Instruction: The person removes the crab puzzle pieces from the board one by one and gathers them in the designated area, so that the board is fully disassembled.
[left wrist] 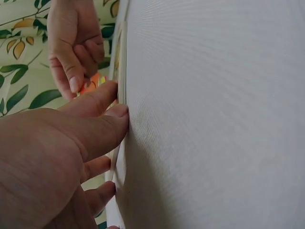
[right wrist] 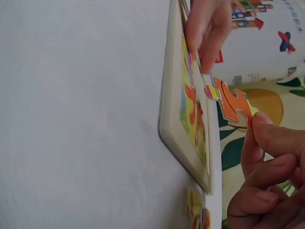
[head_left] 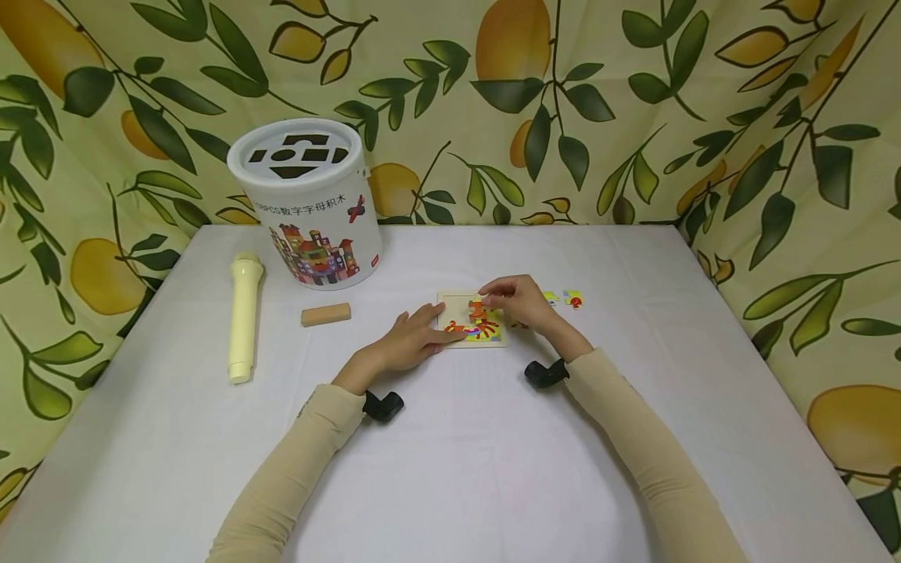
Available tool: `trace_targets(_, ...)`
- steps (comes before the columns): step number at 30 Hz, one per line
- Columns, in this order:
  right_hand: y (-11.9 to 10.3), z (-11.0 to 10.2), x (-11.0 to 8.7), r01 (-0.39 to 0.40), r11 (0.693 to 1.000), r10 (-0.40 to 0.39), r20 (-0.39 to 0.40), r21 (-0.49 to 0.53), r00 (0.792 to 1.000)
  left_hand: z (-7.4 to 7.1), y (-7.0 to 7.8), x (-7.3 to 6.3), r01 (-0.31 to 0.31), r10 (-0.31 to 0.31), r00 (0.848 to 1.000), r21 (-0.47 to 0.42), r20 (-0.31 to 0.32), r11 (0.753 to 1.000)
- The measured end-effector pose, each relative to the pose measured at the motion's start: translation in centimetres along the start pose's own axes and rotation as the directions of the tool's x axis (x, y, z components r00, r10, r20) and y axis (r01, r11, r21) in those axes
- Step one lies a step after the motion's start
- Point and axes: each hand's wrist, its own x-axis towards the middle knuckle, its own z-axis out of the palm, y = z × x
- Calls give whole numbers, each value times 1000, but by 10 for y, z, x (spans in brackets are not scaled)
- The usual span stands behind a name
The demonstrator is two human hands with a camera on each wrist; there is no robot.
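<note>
A small square puzzle board (head_left: pixel 498 345) with a pale wooden frame lies on the table, its near part filled with colourful pieces. My left hand (head_left: pixel 408 341) rests on its left side, fingers spread and fairly straight, touching the frame and the picture. Over the board, my right hand (head_left: pixel 519 303) pinches an orange puzzle piece (right wrist: pixel 232 102) between thumb and fingertips. In the right wrist view this piece is tilted and apart from the board. Loose puzzle pieces (head_left: pixel 573 299) lie right of the board, some partly hidden by the right hand.
A white bucket (head_left: pixel 310 211) with a slotted lid stands at the back left. Nearby lie a pale yellow stick (head_left: pixel 244 320), shaped like a microphone, and a wooden block (head_left: pixel 326 314). Fruit-patterned cloth (head_left: pixel 422 117) rises behind the white table (head_left: pixel 457 469).
</note>
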Motion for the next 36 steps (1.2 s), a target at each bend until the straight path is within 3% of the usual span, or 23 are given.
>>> trace_targets(10,20,-43,-16,-169,985,167,-101,-14,981,2,-1,0,4,-4,1000,-11,-10,1000)
trace_targets(19,44,-74,-31,-265,956,260,-56,-127,964,3,-4,0,-1,0,1000,-19,-15,1000)
trace_targets(26,58,-83,-34,-269,951,264,-49,-151,963,2,-1,0,1,-1,1000,-13,-13,1000)
trace_targets(36,56,-78,-37,-236,942,216,-109,-237,970,3,-2,1,-7,7,1000,-23,-11,1000)
